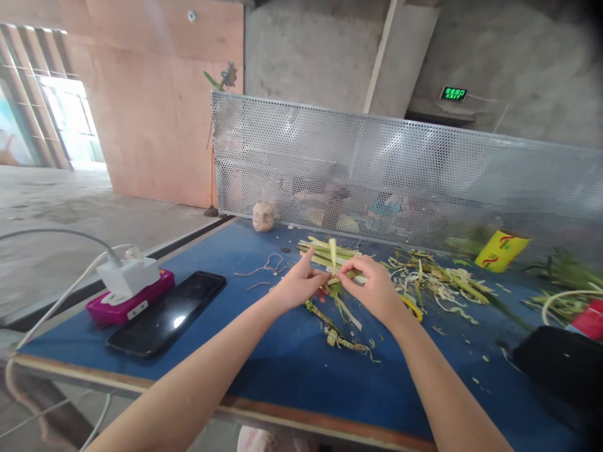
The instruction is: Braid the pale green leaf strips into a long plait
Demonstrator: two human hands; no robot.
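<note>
My left hand point(296, 284) and my right hand point(373, 285) meet over the blue table point(282, 351), both pinched on a folded green leaf strip point(333, 254) whose pale end sticks upward between them. Under and behind the hands lies a bundle of long green leaf strips point(320, 251). A woven, curled strip piece point(336, 336) trails on the table below the hands. Yellow scissors handles point(412, 307) peek out beside my right wrist.
A black phone point(169, 312) lies at the left beside a pink box point(123, 302) with a white charger point(128, 275) on it. Leaf scraps point(438, 282), a yellow cup point(500, 250) and a black bag point(560, 364) lie to the right. A perforated metal screen point(400, 176) backs the table.
</note>
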